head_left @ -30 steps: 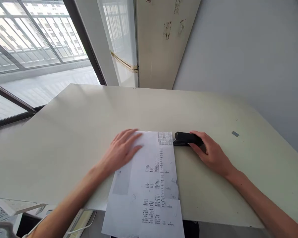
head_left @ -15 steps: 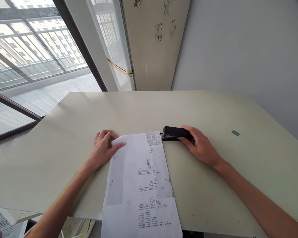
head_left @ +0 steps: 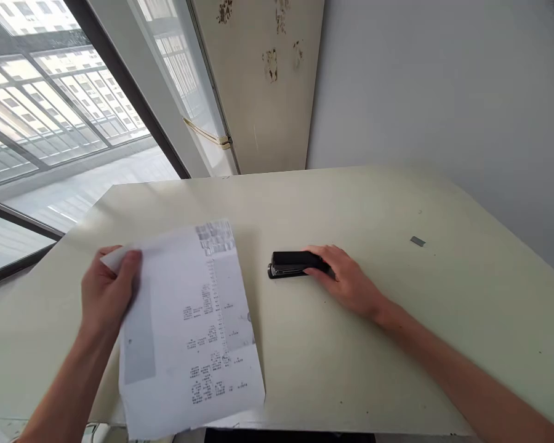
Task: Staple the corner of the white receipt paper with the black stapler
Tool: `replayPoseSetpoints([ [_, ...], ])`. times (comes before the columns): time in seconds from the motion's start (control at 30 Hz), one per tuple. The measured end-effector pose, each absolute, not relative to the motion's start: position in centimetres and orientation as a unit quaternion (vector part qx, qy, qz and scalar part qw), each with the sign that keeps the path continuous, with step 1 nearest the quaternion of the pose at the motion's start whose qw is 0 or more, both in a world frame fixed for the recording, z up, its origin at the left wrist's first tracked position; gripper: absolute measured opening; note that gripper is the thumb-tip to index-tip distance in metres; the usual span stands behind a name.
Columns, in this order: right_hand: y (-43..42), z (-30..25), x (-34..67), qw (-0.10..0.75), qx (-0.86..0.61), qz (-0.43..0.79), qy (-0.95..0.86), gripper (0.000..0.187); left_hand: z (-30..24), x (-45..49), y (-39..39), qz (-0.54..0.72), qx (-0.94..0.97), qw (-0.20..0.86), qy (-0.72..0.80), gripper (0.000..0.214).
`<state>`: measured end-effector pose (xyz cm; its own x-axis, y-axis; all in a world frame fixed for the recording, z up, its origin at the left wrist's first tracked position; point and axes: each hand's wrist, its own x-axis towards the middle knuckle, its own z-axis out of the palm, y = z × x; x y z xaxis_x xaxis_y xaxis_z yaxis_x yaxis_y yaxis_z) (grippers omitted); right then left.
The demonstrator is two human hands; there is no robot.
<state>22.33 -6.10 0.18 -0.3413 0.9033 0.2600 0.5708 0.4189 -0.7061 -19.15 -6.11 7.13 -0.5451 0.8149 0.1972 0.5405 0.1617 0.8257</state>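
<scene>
My left hand [head_left: 107, 292] pinches the upper left corner of a printed sheet of paper [head_left: 189, 332] and holds it raised above the pale table [head_left: 305, 203], left of centre. A black stapler [head_left: 293, 264] lies flat on the table to the right of the paper, apart from it. My right hand [head_left: 346, 283] rests on the stapler's right end, fingers curled over it.
A small grey tab [head_left: 417, 241] lies on the table at the right. A worn cabinet [head_left: 258, 80] stands behind the table's far edge, with a large window [head_left: 50, 104] to the left and a plain wall [head_left: 443, 92] to the right.
My left hand took the paper's corner, lifted the sheet and carried it left, away from the stapler. The right hand stayed on the stapler.
</scene>
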Motion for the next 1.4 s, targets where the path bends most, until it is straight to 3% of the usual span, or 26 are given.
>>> replayPoseSetpoints([
  [0.2,-7.0,1.1,22.0,0.361,-0.431,0.362,-0.743,0.036,8.8,-16.7,-4.2,0.536,0.450,0.220,0.679,0.050],
  [0.33,-6.9,1.7,22.8,0.425,-0.380,0.440,-0.694,0.041,9.1,-11.0,-3.1,0.521,0.514,0.252,0.633,0.043],
  [0.43,-6.6,1.9,23.7,0.432,-0.374,0.512,-0.641,0.053,9.2,-6.4,-2.4,0.494,0.557,0.291,0.601,0.041],
  [0.53,-6.0,2.0,24.7,0.441,-0.419,0.541,-0.581,0.052,9.1,-3.2,-1.5,0.470,0.577,0.351,0.568,0.043],
  [0.73,-3.9,1.6,28.1,0.461,-0.609,0.388,-0.515,0.049,6.6,-2.5,-0.9,0.435,0.675,0.415,0.428,0.085],
  [0.93,-2.8,-0.4,29.7,0.403,-0.714,0.130,-0.557,0.056,3.4,-3.6,-2.1,0.245,0.821,0.357,0.373,0.058],
  [1.07,-2.9,-1.9,28.8,0.326,-0.690,0.081,-0.641,0.041,3.2,-3.3,-2.4,0.220,0.814,0.380,0.380,0.037],
  [1.4,-2.9,-2.8,28.4,0.269,-0.676,0.055,-0.684,0.044,4.0,-9.0,-1.3,0.229,0.736,0.371,0.517,0.049],
])
